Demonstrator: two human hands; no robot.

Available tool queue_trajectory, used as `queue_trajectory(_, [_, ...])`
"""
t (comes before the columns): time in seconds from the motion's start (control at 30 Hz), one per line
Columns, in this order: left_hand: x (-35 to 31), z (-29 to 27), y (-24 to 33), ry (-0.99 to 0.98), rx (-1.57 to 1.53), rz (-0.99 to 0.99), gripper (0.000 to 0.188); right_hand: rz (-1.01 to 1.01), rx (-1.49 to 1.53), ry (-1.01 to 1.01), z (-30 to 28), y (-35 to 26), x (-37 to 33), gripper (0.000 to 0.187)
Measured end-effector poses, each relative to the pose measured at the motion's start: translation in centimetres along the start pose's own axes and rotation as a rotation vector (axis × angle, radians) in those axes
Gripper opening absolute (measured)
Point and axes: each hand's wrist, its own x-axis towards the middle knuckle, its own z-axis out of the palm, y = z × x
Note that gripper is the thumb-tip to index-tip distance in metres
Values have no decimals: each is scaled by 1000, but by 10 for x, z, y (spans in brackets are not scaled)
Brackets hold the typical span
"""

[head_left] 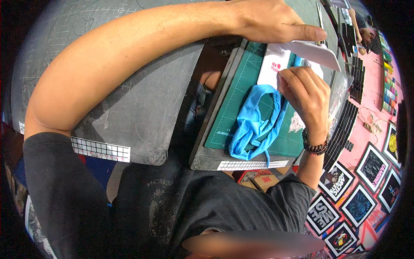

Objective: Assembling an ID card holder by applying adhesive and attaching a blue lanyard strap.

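One flat white rectangular package with a small red mark (pixel 274 65) lies at the far end of a green gridded cutting mat (pixel 241 93). Right hand (pixel 307 95) sits on its near right edge, fingers curled and pinched down on the package edge; a narrow, closed pinch. One dark beaded bracelet (pixel 316 147) circles that wrist.

Left hand (pixel 276 22) reaches across from the left, forearm bent over the work. Its thumb is stretched flat over one white sheet (pixel 317 52), which tilts up over the far right corner of the package. Fingers underneath are hidden, so cannot tell how tight the hold is.

One bright blue cloth strip, looped and twisted (pixel 258 125), lies on the mat just near of the package, touching the right hand's side. One clear plastic bag (pixel 338 97) lies crumpled at the mat's right edge, behind the right hand.

The mat rests on one dark board (pixel 215 151). To the left, one larger grey scuffed board (pixel 138 108), apart from it by a gap.

Right of the boards: a pink surface (pixel 373 97) carrying several black-framed prints (pixel 373 166) and one row of small coloured pots (pixel 389 84); exact counts not readable.
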Motion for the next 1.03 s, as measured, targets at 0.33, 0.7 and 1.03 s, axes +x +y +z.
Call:
queue_trajectory(0.33, [-1,-4,7,-104,-17,-88,89,110,123,163,22,2,-9,28])
queue_trajectory(0.7, [7,-5,18,-117,45,-91,90,261,341,218,23,2,-22,19])
queue_trajectory(1.03, [0,-7,27,-86,20,-160,93,207,214,180,17,0,-22,25])
